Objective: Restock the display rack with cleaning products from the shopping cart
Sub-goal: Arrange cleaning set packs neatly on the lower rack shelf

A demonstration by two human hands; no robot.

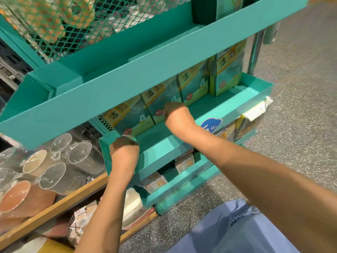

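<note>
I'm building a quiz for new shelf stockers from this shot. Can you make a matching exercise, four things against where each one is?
Things:
1. left hand
2. right hand
3. clear glass cups
4. blue price sticker

Places:
A. on the wooden shelf left of the rack
B. at the second box from the left in the row
C. on the tray's front lip
D. at the leftmost box, by the tray's left corner

Pairs: 1-D, 2-B, 3-A, 4-C
</note>
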